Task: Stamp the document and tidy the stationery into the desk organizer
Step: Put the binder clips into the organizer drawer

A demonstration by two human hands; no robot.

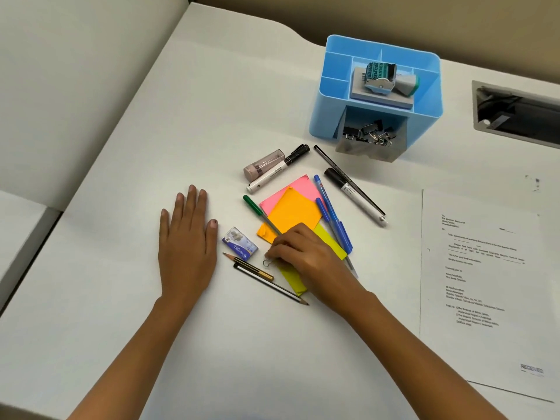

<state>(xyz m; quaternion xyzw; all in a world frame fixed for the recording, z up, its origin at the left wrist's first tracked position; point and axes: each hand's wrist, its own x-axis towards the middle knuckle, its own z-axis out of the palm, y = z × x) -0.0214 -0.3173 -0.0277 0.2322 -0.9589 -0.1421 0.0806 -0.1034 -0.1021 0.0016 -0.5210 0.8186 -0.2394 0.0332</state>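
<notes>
The blue desk organizer (427, 89) stands at the back right, with a stamp (386, 77) on an ink pad in its top and binder clips (369, 133) in its open drawer. The document (485, 283), stamped "RECEIVED" near its lower corner, lies on the right. My right hand (306, 253) pinches a small binder clip (267, 262) on the desk, over the sticky notes (295, 212). My left hand (188, 237) rests flat and empty. Pens, markers (278, 169), two pencils (266, 278) and a staple box (239, 244) lie around.
A white partition wall runs along the left. A grey cable cut-out (515, 113) sits in the desk at the far right. A pinkish sharpener case (263, 165) lies beside the markers. The desk edge drops off at the left.
</notes>
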